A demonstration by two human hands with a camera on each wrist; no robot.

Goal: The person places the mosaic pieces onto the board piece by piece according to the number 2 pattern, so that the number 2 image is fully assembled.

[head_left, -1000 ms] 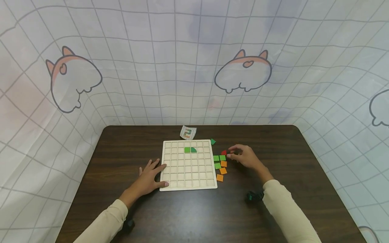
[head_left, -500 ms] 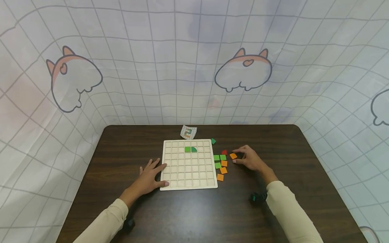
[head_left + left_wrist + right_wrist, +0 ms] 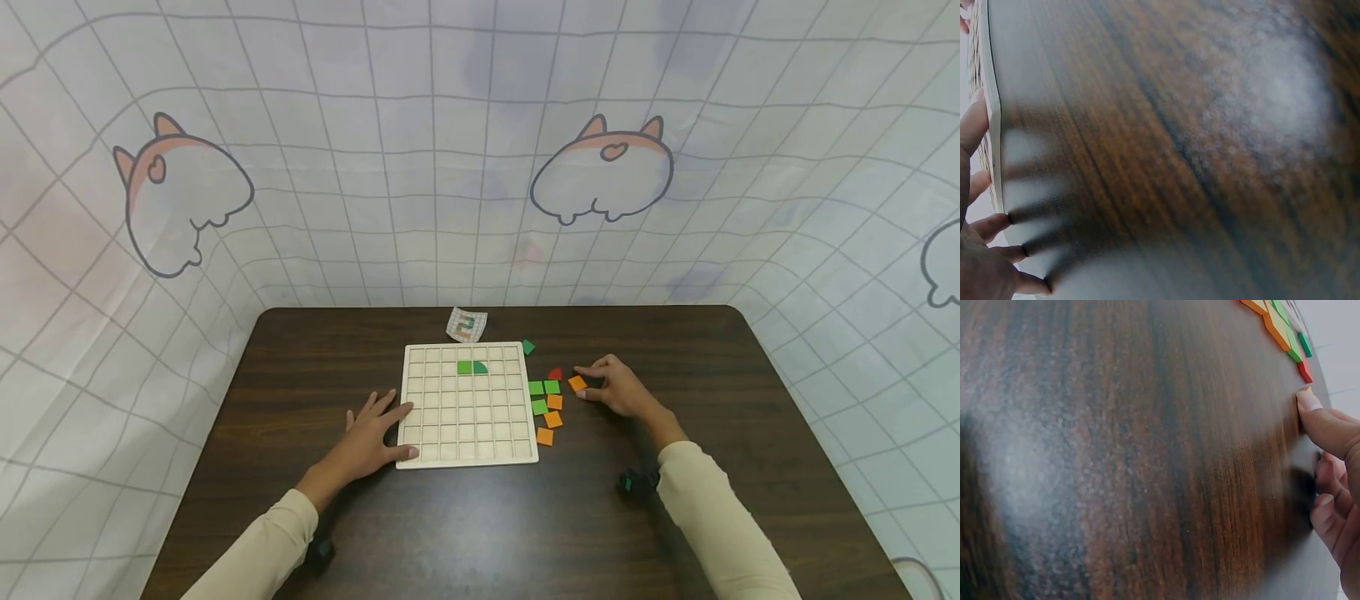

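My right hand pinches an orange square tile between thumb and forefinger, just right of the loose pieces. In the right wrist view the thumb covers most of that tile. My left hand, fingers spread, rests on the left edge of a cream gridded board, thumb and forefinger on its rim. A light green square tile and a dark green quarter-round tile sit side by side in the board's upper cells.
Right of the board lie light green squares, orange squares and a red rounded piece. A dark green piece is at its upper right corner. Behind the board lies a pattern card. Wrist cameras hang under the forearms.
My right hand has shifted slightly right, away from the red piece, and the orange tile now shows in its fingers. The left hand stays on the board.
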